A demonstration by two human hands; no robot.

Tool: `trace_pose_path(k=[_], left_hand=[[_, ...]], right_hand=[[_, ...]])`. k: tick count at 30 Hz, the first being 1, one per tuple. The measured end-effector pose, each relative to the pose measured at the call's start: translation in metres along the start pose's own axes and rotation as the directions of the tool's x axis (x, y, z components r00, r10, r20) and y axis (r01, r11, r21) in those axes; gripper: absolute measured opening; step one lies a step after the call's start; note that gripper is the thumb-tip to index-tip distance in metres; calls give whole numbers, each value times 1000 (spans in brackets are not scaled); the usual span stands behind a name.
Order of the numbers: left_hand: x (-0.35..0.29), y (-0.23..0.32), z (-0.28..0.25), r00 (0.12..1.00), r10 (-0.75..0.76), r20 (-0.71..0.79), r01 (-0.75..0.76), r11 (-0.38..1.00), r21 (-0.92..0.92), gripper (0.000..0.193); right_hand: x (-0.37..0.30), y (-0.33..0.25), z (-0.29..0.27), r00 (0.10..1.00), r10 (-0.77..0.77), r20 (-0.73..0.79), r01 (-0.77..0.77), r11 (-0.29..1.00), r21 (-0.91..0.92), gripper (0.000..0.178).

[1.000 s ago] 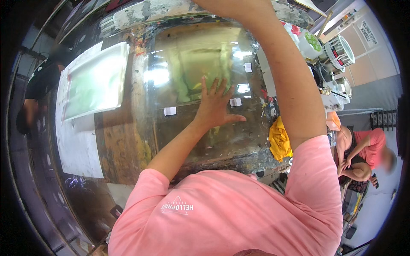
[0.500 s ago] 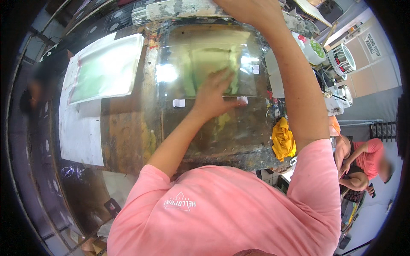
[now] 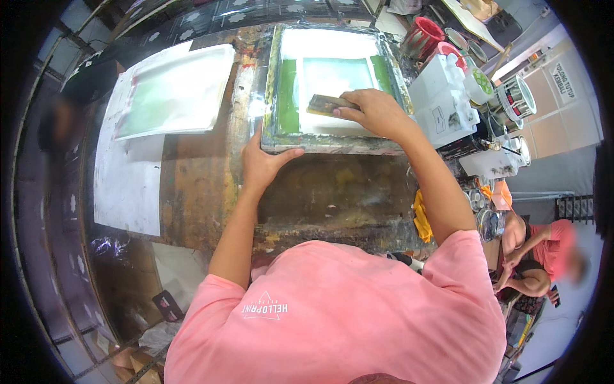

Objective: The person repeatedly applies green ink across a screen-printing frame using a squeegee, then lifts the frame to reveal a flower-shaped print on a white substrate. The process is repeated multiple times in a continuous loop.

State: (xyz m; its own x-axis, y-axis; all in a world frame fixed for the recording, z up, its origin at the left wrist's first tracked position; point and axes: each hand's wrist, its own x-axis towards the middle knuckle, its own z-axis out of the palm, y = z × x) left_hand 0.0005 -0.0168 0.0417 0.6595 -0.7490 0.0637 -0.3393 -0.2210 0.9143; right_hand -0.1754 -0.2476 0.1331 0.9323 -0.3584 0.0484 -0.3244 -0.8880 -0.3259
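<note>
A screen printing frame (image 3: 334, 146) lies flat on the worktable, its mesh green at the sides with a pale, lighter area in the middle. My left hand (image 3: 261, 168) holds its near left corner, thumb along the near edge and fingers at the left side. In my right hand (image 3: 378, 114) is a squeegee (image 3: 325, 105) with a brown, worn handle, tilted over the near middle of the mesh. The fingers close around the squeegee's right end. Whatever lies beneath the frame is hidden.
Left of the frame, a stack of translucent sheets (image 3: 173, 96) rests on white paper (image 3: 128, 192). White jugs (image 3: 441, 96), a red tub (image 3: 422, 37) and several cans line the right side, near a yellow cloth (image 3: 421, 217). Another person (image 3: 543, 249) sits at the far right.
The frame now covers the clear sheet where my left hand was. That hand has moved left to the frame's corner. My right hand has come back from the far edge, holding the squeegee.
</note>
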Motion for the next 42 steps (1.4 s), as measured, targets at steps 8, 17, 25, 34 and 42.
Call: trace_pose_path(k=[8,17,25,34,42], left_hand=[[-6,-49,12,962,256,-97,-146,779,610,114],[-4,-49,11,971,235,-50,-158,781,604,115],[-5,-53,9,957,277,-81,-179,788,589,121],[-5,-56,13,952,285,-114,-217,887,407,122],[-7,-56,13,934,328,-140,-236,863,447,117]], right_hand=[[-27,-16,57,992,72,106,-82,993,86,42],[-8,11,101,978,-16,-209,-22,983,-181,35],[129,100,78,969,-41,-244,-19,971,-239,42],[168,131,48,990,-26,-137,6,989,-145,51],[58,51,76,977,-35,-211,-22,965,-262,36]])
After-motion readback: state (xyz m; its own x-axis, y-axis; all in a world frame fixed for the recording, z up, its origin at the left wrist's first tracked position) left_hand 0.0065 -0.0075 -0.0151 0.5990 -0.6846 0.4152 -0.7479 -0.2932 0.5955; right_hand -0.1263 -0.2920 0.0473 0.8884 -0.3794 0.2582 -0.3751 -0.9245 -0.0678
